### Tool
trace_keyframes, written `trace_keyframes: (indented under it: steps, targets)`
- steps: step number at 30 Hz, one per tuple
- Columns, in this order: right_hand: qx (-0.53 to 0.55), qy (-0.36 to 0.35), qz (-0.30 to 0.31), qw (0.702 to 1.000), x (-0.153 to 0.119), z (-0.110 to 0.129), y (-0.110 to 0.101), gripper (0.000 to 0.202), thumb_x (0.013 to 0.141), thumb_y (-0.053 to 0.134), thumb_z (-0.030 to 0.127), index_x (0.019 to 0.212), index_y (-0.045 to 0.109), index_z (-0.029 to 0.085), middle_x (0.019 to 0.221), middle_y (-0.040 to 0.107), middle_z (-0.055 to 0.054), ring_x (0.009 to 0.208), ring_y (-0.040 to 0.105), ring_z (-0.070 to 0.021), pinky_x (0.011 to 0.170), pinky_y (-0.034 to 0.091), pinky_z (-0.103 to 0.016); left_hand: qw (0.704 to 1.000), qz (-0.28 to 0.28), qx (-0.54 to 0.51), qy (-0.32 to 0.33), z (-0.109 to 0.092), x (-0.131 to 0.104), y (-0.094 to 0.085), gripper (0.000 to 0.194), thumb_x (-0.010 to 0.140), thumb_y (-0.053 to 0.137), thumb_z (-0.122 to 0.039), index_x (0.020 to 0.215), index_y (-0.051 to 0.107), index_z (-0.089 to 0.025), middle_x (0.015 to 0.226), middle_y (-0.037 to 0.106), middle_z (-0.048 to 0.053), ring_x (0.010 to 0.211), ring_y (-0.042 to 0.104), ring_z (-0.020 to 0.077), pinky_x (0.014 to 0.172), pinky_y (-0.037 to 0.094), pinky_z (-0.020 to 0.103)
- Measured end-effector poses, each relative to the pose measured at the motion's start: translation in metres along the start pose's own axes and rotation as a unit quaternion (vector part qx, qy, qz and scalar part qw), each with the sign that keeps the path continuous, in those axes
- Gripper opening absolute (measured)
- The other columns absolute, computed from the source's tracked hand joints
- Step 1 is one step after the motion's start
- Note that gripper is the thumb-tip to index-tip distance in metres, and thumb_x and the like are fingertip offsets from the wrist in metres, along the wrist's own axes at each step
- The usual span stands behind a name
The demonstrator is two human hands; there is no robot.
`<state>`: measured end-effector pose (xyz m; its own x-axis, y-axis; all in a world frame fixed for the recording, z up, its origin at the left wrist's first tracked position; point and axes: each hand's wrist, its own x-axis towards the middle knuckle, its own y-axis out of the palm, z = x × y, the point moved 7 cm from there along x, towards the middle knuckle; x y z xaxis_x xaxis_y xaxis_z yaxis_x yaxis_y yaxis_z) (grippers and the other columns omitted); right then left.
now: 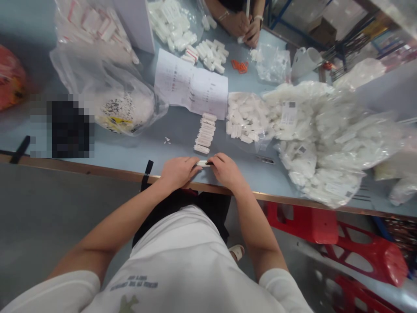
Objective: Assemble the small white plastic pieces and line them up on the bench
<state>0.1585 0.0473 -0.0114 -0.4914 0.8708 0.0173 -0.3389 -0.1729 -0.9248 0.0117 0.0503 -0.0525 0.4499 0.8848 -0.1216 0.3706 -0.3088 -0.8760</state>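
Observation:
Close to the table's front edge, a small flat white plastic piece lies lengthwise between my two hands. My left hand is closed on its left end, thumb and fingers pinched together. At the other end, my right hand has its fingers closed around the piece; something small and dark shows by its fingertips, too small to name. Just beyond my hands, several similar white plastic pieces lie side by side in a column, some with dark markings. A few tiny white bits are scattered to the left.
Printed paper lies behind the column. Clear bags of white parts crowd the right, near a small metal tool. A large plastic bag stands left. Across the table, another person's hands work. Red stools stand below right.

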Motion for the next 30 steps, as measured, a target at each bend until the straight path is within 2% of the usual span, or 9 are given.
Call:
trace_keyframes:
  steps: [8, 11, 13, 15, 18, 20, 23, 26, 30]
  targets:
    - [-0.064, -0.045, 0.039, 0.996, -0.008, 0.008, 0.007, 0.033, 0.097, 0.039, 0.013, 0.109, 0.069, 0.016, 0.093, 0.066, -0.012, 0.088, 0.053, -0.0241, 0.083, 0.045, -0.040, 1.000, 0.002, -0.017, 0.002, 0.001, 0.001, 0.003, 0.043, 0.098, 0.043, -0.053, 0.119, 0.066, -0.023, 0.108, 0.074, 0.011, 0.095, 0.068, 0.0264, 0.079, 0.045, 0.035]
    - [-0.052, -0.047, 0.035, 0.997, -0.010, 0.007, 0.007, 0.036, 0.098, 0.037, 0.013, 0.113, 0.069, 0.016, 0.093, 0.067, -0.013, 0.087, 0.053, -0.0237, 0.083, 0.045, -0.041, 1.000, 0.003, -0.013, 0.002, 0.001, 0.001, 0.002, 0.042, 0.098, 0.044, -0.053, 0.118, 0.066, -0.023, 0.108, 0.074, 0.010, 0.095, 0.068, 0.0259, 0.078, 0.044, 0.034]
    - [-0.008, -0.032, -0.006, 0.999, -0.011, 0.004, -0.001, 0.033, 0.096, 0.042, 0.015, 0.114, 0.070, 0.018, 0.100, 0.067, -0.012, 0.092, 0.054, -0.0237, 0.087, 0.046, -0.041, 1.000, 0.005, -0.003, 0.000, 0.001, 0.001, 0.002, 0.042, 0.099, 0.043, -0.053, 0.118, 0.066, -0.023, 0.106, 0.074, 0.010, 0.093, 0.068, 0.0257, 0.076, 0.043, 0.034]
    - [0.053, 0.016, -0.091, 0.994, -0.015, -0.006, -0.015, 0.029, 0.096, 0.049, 0.024, 0.114, 0.071, 0.022, 0.104, 0.066, -0.011, 0.094, 0.056, -0.0225, 0.088, 0.048, -0.040, 1.000, 0.008, 0.002, -0.001, 0.000, 0.001, 0.000, 0.043, 0.099, 0.043, -0.053, 0.118, 0.066, -0.023, 0.105, 0.074, 0.010, 0.092, 0.068, 0.0256, 0.075, 0.043, 0.034]
    - [0.163, 0.134, -0.207, 0.955, -0.028, -0.028, -0.025, 0.030, 0.096, 0.053, 0.041, 0.112, 0.073, 0.025, 0.091, 0.062, -0.005, 0.078, 0.057, -0.0170, 0.076, 0.051, -0.034, 1.000, 0.011, 0.004, -0.002, 0.000, 0.001, -0.001, 0.041, 0.098, 0.043, -0.052, 0.117, 0.066, -0.023, 0.102, 0.074, 0.010, 0.089, 0.068, 0.0255, 0.073, 0.042, 0.033]
    - [0.249, 0.192, -0.233, 0.920, -0.034, -0.039, -0.019, 0.035, 0.096, 0.053, 0.048, 0.112, 0.073, 0.026, 0.078, 0.059, 0.000, 0.067, 0.055, -0.0139, 0.068, 0.050, -0.031, 1.000, 0.012, 0.004, -0.003, 0.000, 0.001, 0.000, 0.040, 0.098, 0.044, -0.051, 0.117, 0.066, -0.023, 0.101, 0.074, 0.009, 0.089, 0.068, 0.0250, 0.073, 0.042, 0.033]
    - [0.373, 0.238, -0.234, 0.866, -0.036, -0.049, 0.002, 0.040, 0.093, 0.055, 0.055, 0.112, 0.070, 0.024, 0.069, 0.060, 0.003, 0.060, 0.059, -0.0132, 0.064, 0.051, -0.029, 1.000, 0.012, 0.003, -0.003, 0.001, 0.001, 0.001, 0.040, 0.098, 0.045, -0.052, 0.118, 0.066, -0.024, 0.102, 0.074, 0.009, 0.089, 0.068, 0.0245, 0.075, 0.042, 0.032]
    - [0.444, 0.267, -0.227, 0.825, -0.033, -0.053, 0.020, 0.040, 0.089, 0.058, 0.060, 0.099, 0.066, 0.023, 0.071, 0.065, 0.001, 0.063, 0.067, -0.0159, 0.062, 0.053, -0.030, 1.000, 0.009, 0.009, -0.006, 0.002, 0.002, 0.002, 0.041, 0.098, 0.045, -0.053, 0.117, 0.066, -0.024, 0.103, 0.074, 0.009, 0.090, 0.068, 0.0248, 0.074, 0.042, 0.033]
    - [0.452, 0.265, -0.219, 0.823, -0.030, -0.050, 0.027, 0.036, 0.087, 0.061, 0.059, 0.094, 0.060, 0.024, 0.074, 0.069, 0.000, 0.072, 0.072, -0.0195, 0.071, 0.057, -0.034, 1.000, 0.008, 0.016, -0.002, 0.001, 0.002, 0.002, 0.041, 0.098, 0.044, -0.053, 0.118, 0.066, -0.024, 0.103, 0.074, 0.010, 0.090, 0.068, 0.0253, 0.073, 0.042, 0.033]
